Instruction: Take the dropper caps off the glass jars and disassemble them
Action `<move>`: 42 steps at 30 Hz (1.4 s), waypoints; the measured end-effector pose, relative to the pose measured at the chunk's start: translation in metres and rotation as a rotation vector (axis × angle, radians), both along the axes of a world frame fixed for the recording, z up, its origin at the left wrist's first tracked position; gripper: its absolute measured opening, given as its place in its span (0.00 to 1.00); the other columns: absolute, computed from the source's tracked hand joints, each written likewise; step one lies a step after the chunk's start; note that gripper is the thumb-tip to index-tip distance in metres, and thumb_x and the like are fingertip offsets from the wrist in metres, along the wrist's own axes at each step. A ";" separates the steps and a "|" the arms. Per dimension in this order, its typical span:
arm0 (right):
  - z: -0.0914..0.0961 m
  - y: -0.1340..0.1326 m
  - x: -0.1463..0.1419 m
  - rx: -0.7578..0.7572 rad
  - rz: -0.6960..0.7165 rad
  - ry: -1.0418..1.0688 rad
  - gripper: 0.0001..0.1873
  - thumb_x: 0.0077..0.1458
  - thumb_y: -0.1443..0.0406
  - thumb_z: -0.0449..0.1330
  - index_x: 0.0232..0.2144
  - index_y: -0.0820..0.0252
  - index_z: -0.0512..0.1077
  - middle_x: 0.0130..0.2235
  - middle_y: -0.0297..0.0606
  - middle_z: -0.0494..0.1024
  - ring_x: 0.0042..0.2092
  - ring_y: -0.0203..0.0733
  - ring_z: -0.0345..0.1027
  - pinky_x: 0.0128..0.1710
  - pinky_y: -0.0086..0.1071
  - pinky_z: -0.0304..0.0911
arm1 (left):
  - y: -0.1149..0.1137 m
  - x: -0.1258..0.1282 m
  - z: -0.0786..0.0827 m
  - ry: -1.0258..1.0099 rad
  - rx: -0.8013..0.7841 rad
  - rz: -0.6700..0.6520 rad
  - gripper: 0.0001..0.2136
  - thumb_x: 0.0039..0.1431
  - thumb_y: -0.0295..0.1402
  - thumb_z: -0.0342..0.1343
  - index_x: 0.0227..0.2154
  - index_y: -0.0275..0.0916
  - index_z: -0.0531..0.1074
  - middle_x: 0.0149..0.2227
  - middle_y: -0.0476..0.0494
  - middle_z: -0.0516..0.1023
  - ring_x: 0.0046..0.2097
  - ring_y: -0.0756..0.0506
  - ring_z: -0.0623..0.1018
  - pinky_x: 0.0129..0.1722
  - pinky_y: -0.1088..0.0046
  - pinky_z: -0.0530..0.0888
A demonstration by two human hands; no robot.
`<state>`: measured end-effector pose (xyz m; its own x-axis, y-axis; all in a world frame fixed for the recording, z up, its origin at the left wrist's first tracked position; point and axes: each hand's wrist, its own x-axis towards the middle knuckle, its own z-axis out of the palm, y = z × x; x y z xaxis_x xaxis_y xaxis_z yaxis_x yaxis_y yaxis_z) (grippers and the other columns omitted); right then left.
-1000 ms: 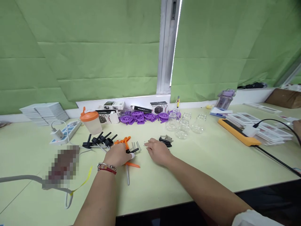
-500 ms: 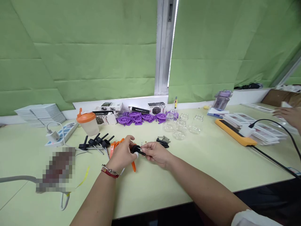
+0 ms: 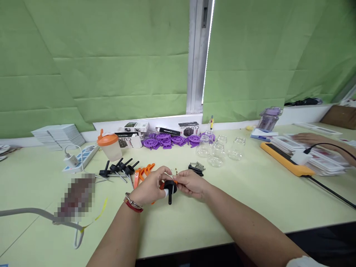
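My left hand (image 3: 150, 186) is closed around a round black plastic part with a short black handle (image 3: 170, 188). Its handle points down toward the table's front edge. Close against that part, my right hand (image 3: 191, 181) is closed in a pinch. A bit of orange plastic and a thin pale rod show between the hands, but the fingers hide most of them. Left of my left hand lie several orange plastic clips (image 3: 142, 173). Beyond them are several similar black parts with metal rods (image 3: 129, 169). Coil springs (image 3: 199, 166) and black pins (image 3: 195, 170) lie past my right hand.
Clear plastic cups (image 3: 216, 159), purple plastic parts (image 3: 164, 140) and boxes (image 3: 130, 141) stand along the back. An orange-lidded cup (image 3: 110, 148) is at left. At right are a yellow-edged power strip (image 3: 286, 163) and a co-worker's hand (image 3: 308, 138) over stacked cards.
The black part has turned in my left hand, so its handle now points toward me instead of right. The co-worker's hand has moved left onto the cards. The view has shifted slightly.
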<state>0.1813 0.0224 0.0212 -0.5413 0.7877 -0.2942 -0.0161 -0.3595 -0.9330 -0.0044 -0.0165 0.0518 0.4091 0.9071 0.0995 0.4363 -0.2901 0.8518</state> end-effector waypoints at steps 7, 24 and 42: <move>0.003 -0.002 -0.005 -0.035 0.051 -0.155 0.11 0.42 0.69 0.61 0.15 0.61 0.63 0.12 0.27 0.63 0.14 0.25 0.47 0.13 0.23 0.39 | -0.003 -0.009 0.004 0.043 -0.091 -0.183 0.14 0.44 0.30 0.60 0.36 0.38 0.68 0.35 0.46 0.78 0.32 0.49 0.74 0.33 0.71 0.70; 0.039 0.020 -0.048 0.112 -0.177 -0.133 0.12 0.49 0.71 0.54 0.17 0.60 0.58 0.14 0.26 0.61 0.15 0.26 0.46 0.15 0.25 0.40 | 0.006 -0.070 0.005 -0.522 0.108 -0.293 0.15 0.38 0.29 0.68 0.34 0.38 0.78 0.33 0.41 0.77 0.35 0.42 0.77 0.33 0.66 0.74; -0.016 0.021 -0.057 1.364 0.266 -0.949 0.09 0.59 0.71 0.51 0.33 0.63 0.71 0.40 0.45 0.74 0.40 0.42 0.68 0.39 0.32 0.60 | 0.034 -0.058 -0.010 -0.676 -0.085 0.918 0.17 0.33 0.26 0.63 0.32 0.34 0.71 0.28 0.48 0.75 0.28 0.49 0.74 0.26 0.74 0.70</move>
